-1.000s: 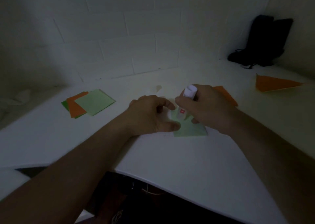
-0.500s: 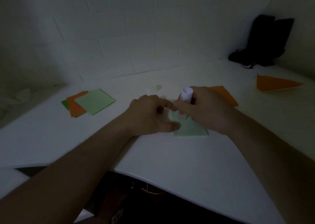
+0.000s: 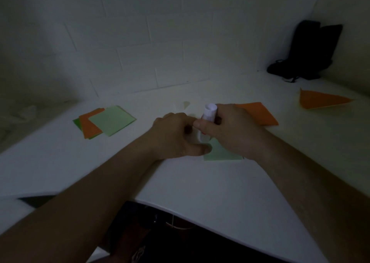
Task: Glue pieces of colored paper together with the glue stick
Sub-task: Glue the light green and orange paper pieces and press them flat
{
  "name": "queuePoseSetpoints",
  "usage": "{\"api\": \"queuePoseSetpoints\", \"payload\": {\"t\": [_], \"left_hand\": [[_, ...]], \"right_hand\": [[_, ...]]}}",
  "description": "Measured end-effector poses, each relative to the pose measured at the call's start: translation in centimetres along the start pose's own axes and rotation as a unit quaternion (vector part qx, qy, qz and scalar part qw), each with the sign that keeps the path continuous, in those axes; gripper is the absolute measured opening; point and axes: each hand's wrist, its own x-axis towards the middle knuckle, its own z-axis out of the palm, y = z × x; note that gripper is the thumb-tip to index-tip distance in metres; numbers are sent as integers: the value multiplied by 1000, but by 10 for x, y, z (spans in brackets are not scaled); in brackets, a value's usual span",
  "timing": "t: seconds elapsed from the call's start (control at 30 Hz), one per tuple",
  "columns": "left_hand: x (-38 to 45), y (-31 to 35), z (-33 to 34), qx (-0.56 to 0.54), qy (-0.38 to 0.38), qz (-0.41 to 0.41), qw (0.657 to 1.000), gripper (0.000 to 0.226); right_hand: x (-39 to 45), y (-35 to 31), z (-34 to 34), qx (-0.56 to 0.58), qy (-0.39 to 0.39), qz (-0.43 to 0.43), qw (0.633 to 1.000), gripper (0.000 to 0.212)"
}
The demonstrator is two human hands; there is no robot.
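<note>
- Since a moment ago, our glue stick (image 3: 209, 113) has tipped up straighter and slid a little toward our left hand (image 3: 176, 136); before, it leaned more over the paper.
- We think this means we are rubbing glue along the green paper (image 3: 221, 153), moving bit by bit. The gluing step looks to be in the middle, not done.
- Our right hand (image 3: 232, 130) grips the glue stick, with the thumb curled across its front. The bottom tip of the stick is hidden by our fingers, so we cannot tell if it touches the paper.
- Our left hand sits right next to the stick, fingers curled, thumb pressing down near the edge of the green paper. It seems to hold the paper flat, but we cannot tell if it pinches anything.
- Our two hands are close together, almost touching.
- Just behind our right hand lies an orange paper (image 3: 258, 113), flat on the white table (image 3: 200, 186).
- Off to the left sits a small pile of papers (image 3: 104, 121), green and orange, one on top of another.
- Far to the right lies a folded orange shape (image 3: 322, 100).
- In the back corner stands a dark bag (image 3: 308, 52).
- We see no box, cup or tray here, so nothing is kept inside anything. The bag looks closed to us, and we cannot see into it.
</note>
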Motion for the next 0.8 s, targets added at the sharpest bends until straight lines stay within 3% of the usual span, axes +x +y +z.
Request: {"api": "queuePoseSetpoints", "payload": {"t": [0.07, 0.2, 0.27, 0.4, 0.47, 0.67, 0.8], "left_hand": [[0, 1, -1, 8, -4, -4, 1000, 28], [0, 1, -1, 0, -3, -15, 1000, 35], [0, 0, -1, 1, -8, -17, 1000, 33], [1, -2, 1, 18, -12, -20, 1000, 79], [1, -2, 1, 19, -13, -24, 999, 83], [0, -1, 0, 11, -10, -23, 1000, 41], [0, -2, 0, -1, -7, -21, 1000, 41]], "right_hand": [[1, 0, 0, 4, -3, 6, 1000, 22], [0, -2, -5, 54, -19, 12, 998, 31], [-3, -4, -12, 104, 15, 37, 994, 29], [-6, -2, -20, 87, 90, 33, 992, 32], [-8, -5, -18, 44, 84, 20, 995, 30], [-3, -1, -8, -16, 20, -21, 999, 31], [-1, 3, -11, -48, 18, -35, 998, 31]]}}
